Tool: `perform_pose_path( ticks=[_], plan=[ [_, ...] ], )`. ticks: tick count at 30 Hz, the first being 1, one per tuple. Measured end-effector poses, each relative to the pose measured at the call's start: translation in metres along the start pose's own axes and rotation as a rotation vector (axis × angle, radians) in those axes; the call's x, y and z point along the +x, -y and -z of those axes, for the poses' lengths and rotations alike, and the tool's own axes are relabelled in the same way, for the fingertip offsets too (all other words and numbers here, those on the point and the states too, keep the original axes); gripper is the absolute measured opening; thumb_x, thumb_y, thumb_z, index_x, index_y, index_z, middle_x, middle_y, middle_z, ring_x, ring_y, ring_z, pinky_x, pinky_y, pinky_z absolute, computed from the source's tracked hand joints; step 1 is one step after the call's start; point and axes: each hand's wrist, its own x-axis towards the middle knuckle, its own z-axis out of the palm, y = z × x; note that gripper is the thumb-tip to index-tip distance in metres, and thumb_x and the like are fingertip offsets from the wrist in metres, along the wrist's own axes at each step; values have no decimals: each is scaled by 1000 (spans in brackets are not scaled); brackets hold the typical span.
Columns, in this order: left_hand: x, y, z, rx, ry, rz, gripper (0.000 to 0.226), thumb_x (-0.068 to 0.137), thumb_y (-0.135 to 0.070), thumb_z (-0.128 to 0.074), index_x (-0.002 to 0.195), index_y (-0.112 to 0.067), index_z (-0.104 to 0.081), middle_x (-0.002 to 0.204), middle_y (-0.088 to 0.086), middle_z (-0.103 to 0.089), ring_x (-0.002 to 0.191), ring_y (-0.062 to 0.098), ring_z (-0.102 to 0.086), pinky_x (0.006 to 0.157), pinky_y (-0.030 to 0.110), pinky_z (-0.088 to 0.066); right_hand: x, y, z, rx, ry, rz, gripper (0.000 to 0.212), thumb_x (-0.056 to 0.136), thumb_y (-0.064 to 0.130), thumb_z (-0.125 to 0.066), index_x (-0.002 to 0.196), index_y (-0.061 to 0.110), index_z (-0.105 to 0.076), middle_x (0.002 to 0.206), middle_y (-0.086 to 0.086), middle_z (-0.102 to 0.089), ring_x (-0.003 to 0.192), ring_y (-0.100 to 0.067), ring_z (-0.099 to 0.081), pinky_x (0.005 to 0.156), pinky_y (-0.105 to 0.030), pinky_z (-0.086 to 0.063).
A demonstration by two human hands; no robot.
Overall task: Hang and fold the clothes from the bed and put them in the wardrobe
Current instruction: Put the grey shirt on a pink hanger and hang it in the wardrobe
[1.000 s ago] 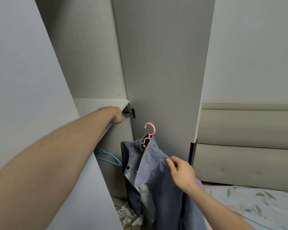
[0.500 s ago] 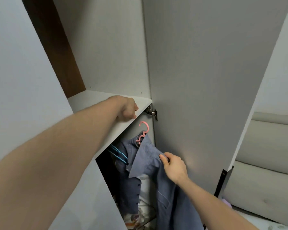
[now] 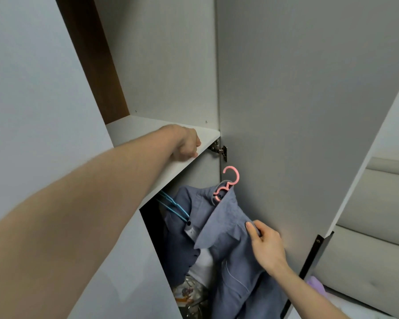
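The wardrobe [image 3: 166, 65] stands open, its grey right door [image 3: 297, 111] swung out toward the viewer and hinged just beside the front corner of the white shelf [image 3: 148, 127] inside. Well to the right of the wardrobe, past the door's edge, sits a padded beige headboard [image 3: 373, 226]. Below the shelf, at the wardrobe's opening, hangs a blue-grey shirt [image 3: 226, 226] on a pink hanger [image 3: 230, 180], whose hook rises free just under the shelf's corner and close to the door; whether it has caught on anything cannot be told. Deeper in the wardrobe, left of the shirt, blue hangers [image 3: 173, 206] show under the shelf. The left hand [image 3: 187, 146] rests on the shelf's front edge, fingers curled over and under the board. The right hand [image 3: 266, 245] pinches the shirt's shoulder fabric, thumb on top and fingers closed behind the cloth, just beside the door.
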Motion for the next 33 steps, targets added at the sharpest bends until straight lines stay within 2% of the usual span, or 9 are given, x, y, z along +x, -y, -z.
perform_pose_path(
  ticks=[4,9,14,19,22,25,27,30,33],
  plan=[
    [-3,0,-3,41,-4,-3,40,104,-33,-58,140,-15,-56,141,7,-55,120,34,-59,90,36,-53,-17,6,11,-53,-95,-24,45,104,39,-56,66,18,-41,59,9,-54,57,-13,-48,57,-32,-35],
    [-2,0,-6,90,-12,14,42,103,-32,-56,143,-19,-55,141,4,-57,94,30,-58,100,46,-55,-39,-4,28,-69,-134,-32,45,104,39,-57,66,20,-41,63,9,-56,56,-13,-49,53,-33,-38],
    [-1,2,-6,87,-22,1,44,103,-32,-56,145,-17,-54,142,7,-55,109,33,-62,90,40,-57,-41,-2,30,-115,-156,-14,46,104,40,-56,65,22,-39,56,4,-52,54,-12,-49,52,-33,-33],
    [-1,1,-8,56,-22,-11,49,103,-34,-57,148,-16,-51,145,6,-53,119,34,-59,88,37,-57,-17,11,12,-159,-139,-36,44,105,41,-54,68,21,-41,58,7,-49,62,-26,-47,61,-36,-34],
    [-1,-1,-7,70,-9,-25,47,103,-34,-58,146,-15,-53,140,6,-56,109,32,-61,84,35,-55,4,20,-4,-178,-108,-27,43,105,43,-51,72,18,-43,62,6,-52,74,-36,-59,63,-38,-38],
    [-3,-4,-6,102,-5,-37,43,104,-34,-57,143,-16,-54,139,5,-56,95,28,-56,77,33,-48,25,27,-21,-188,-99,11,41,106,43,-50,76,15,-45,71,-1,-62,81,-40,-62,66,-41,-42],
    [-2,-5,-5,104,-16,-45,41,105,-34,-56,142,-18,-55,142,5,-55,100,29,-57,81,33,-49,39,31,-31,-193,-95,49,40,107,42,-49,76,16,-44,77,-5,-66,82,-42,-62,64,-40,-38],
    [-1,-4,-5,76,-22,-45,39,104,-35,-57,139,-18,-57,142,4,-55,119,31,-59,99,39,-52,61,41,-44,-201,-88,103,40,107,41,-48,76,18,-42,82,-6,-66,83,-42,-62,63,-39,-32],
    [1,-1,-4,47,-27,-31,49,102,-37,-59,148,-19,-52,149,2,-52,123,30,-58,104,41,-51,82,56,-54,-189,-64,158,39,107,41,-48,77,17,-46,84,-6,-67,84,-41,-62,64,-39,-33]
  ],
)
